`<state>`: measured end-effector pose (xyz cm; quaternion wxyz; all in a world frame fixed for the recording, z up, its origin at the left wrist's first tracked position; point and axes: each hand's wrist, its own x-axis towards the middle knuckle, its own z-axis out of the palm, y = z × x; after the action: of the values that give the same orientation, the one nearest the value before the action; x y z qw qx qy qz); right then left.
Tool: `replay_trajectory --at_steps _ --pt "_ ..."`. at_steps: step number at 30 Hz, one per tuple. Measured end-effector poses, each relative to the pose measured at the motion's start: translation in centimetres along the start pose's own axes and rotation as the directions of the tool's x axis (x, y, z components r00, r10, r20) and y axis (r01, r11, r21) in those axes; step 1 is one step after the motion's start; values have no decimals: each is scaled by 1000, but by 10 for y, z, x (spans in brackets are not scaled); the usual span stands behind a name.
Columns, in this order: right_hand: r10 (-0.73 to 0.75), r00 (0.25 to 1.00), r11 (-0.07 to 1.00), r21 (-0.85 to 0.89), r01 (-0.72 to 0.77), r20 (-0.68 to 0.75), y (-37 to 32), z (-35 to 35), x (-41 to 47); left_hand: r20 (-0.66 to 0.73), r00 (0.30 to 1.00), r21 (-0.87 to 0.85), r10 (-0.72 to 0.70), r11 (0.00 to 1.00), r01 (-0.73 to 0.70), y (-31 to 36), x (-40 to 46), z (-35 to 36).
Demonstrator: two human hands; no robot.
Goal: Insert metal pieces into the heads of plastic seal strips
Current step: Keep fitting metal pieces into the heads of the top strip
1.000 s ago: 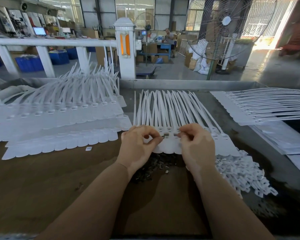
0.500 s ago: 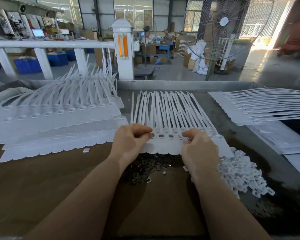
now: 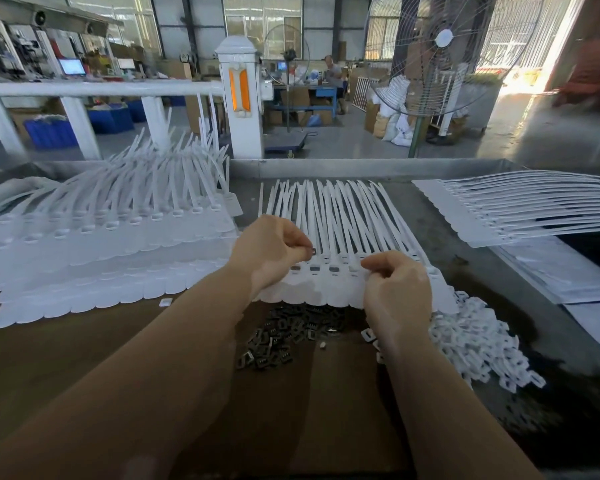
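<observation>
I work on the row of seal strips (image 3: 340,237) lying on the desk (image 3: 84,358) straight in front of me. Their long tails run away from me toward the far rim, and their flat heads (image 3: 321,277) sit in a line running left to right, nearest to me.

My left hand (image 3: 269,252) hovers over the left end of that line, thumb and forefinger pinched on one small metal piece (image 3: 313,251), held just above and behind the heads. Three heads right below it already show a dark metal insert; the heads to the right of those look unfilled, though the detail is small.

My right hand (image 3: 395,284) rests on the heads farther right, fingers curled in. I cannot tell whether it pinches a metal piece or only presses the strips down.

So the next open head lies between my hands, nearer to the left one with its piece. I judge the move to be a short drop down and slightly right, then a push into the slot.

The loose pile of metal pieces (image 3: 284,332) lies on the desk just on my side of the heads, between my forearms, with a heap of white plastic caps (image 3: 475,337) to its right.
</observation>
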<state>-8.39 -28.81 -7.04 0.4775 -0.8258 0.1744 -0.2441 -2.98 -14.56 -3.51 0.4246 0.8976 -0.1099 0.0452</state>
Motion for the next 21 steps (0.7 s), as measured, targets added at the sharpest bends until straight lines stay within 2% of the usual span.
replay_trajectory --at_steps 5,11,21 --pt "19 999 999 36 -18 -27 2 0 3 125 990 -145 -62 986 80 14 7 15" --pt "7 997 996 87 -1 -71 5 1 6 170 985 -111 -40 992 60 21 14 34" --pt "31 998 991 130 -25 -49 3 -2 8 210 968 -12 -135 990 140 26 25 44"
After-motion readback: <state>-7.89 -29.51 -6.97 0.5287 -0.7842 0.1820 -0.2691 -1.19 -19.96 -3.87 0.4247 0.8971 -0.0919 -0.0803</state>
